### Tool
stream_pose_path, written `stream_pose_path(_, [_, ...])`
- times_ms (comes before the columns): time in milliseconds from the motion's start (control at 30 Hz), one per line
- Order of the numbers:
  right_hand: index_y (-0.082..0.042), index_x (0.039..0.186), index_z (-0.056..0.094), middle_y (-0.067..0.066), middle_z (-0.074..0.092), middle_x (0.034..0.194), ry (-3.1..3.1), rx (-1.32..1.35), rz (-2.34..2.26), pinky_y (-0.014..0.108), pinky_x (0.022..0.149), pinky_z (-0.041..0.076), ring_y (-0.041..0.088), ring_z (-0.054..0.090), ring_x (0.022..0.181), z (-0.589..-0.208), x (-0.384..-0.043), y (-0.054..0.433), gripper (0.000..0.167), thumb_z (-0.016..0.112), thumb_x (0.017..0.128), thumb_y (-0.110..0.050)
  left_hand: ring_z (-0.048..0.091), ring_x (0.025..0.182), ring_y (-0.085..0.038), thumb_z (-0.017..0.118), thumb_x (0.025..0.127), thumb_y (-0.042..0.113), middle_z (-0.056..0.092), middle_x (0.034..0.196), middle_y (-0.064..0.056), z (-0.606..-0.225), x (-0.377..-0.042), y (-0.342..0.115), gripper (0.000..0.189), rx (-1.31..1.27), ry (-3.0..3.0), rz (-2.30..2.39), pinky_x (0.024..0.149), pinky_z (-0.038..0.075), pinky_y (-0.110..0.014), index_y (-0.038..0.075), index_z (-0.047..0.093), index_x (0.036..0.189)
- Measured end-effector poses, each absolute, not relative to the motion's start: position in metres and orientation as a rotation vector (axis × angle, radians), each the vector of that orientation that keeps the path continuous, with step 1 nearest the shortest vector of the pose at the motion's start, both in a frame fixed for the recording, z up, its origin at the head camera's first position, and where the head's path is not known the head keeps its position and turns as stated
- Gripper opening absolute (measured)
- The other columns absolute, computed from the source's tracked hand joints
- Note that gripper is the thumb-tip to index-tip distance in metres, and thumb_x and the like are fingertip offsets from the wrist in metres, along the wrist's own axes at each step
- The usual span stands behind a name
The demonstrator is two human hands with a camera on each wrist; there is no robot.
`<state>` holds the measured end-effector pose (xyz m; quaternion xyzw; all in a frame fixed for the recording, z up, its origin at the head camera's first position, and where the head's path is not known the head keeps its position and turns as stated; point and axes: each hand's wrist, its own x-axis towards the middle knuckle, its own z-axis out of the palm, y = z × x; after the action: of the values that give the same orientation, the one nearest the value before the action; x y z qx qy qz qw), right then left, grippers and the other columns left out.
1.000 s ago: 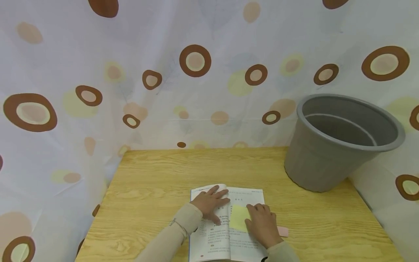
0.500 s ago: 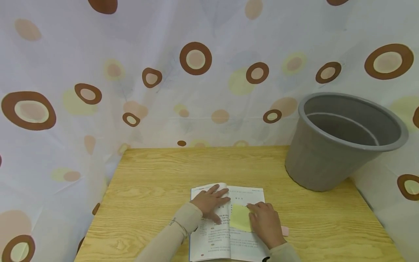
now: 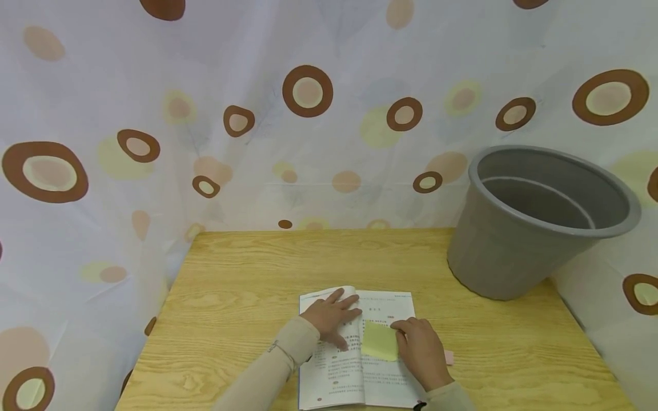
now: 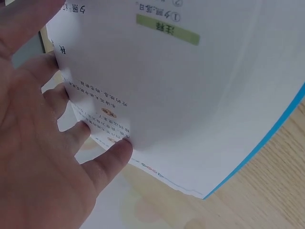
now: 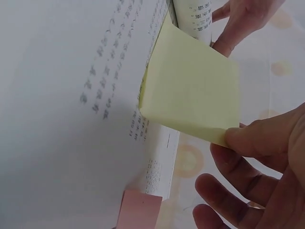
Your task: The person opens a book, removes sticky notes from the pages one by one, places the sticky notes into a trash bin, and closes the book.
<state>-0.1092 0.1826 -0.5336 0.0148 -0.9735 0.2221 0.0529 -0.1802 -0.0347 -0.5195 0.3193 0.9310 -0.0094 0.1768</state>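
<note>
An open book (image 3: 336,388) with printed pages lies on the table. Spread over its left page, my left hand (image 3: 331,317) presses near the spine with straight fingers. In the left wrist view those fingers (image 4: 109,164) touch the page (image 4: 190,95). A yellow sticky note (image 3: 379,342) is on the right page beside the spine. My right hand (image 3: 422,348) pinches the note's outer corner between thumb and forefinger. From the right wrist, the held side of the note (image 5: 195,81) stands lifted off the page. A pink sticky note (image 5: 139,210) sticks out from the book's right edge, partly behind my right hand.
A large grey bucket (image 3: 478,257) stands at the table's back right corner. The wood-grain table (image 3: 231,285) meets a patterned cloth (image 3: 339,142) at the back, and more cloth hangs at both sides.
My right hand has shifted slightly right, from lying close over the note to pinching its corner, and that side of the note has lifted. My left hand stays in place on the book.
</note>
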Motion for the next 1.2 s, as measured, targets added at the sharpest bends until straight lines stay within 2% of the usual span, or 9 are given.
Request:
stream_pose_path(467, [-0.011, 0.097, 0.078, 0.005, 0.076, 0.094, -2.973, 0.000, 0.743, 0.046, 0.081, 0.057, 0.023, 0.063, 0.090, -0.530, -0.108, 0.187, 0.016, 0.067, 0.087, -0.005, 0.015, 0.157, -0.019, 0.078, 0.075, 0.055, 0.018, 0.166, 0.016, -0.519, -0.182, -0.034, 0.085, 0.907, 2.610, -0.042, 0.121, 0.038, -0.036, 0.041, 0.040, 0.150])
stream_pose_path(933, [-0.006, 0.110, 0.074, 0.011, 0.073, 0.101, -2.917, -0.112, 0.762, 0.050, 0.082, 0.055, 0.031, 0.061, 0.096, -0.516, -0.111, 0.209, 0.021, 0.062, 0.092, -0.008, 0.016, 0.157, -0.021, 0.077, 0.075, 0.054, 0.020, 0.166, 0.014, -0.514, -0.182, -0.034, 0.085, 0.920, 2.598, -0.042, 0.120, 0.039, -0.036, 0.040, 0.040, 0.150])
stream_pose_path(1200, [-0.006, 0.107, 0.075, 0.010, 0.075, 0.097, -2.830, -0.085, 0.759, 0.050, 0.079, 0.055, 0.032, 0.062, 0.094, -0.512, -0.110, 0.216, 0.020, 0.063, 0.090, -0.008, 0.015, 0.157, -0.021, 0.078, 0.074, 0.054, 0.019, 0.166, 0.014, -0.517, -0.182, -0.033, 0.086, 0.915, 2.606, -0.028, 0.121, 0.038, -0.037, 0.040, 0.040, 0.150])
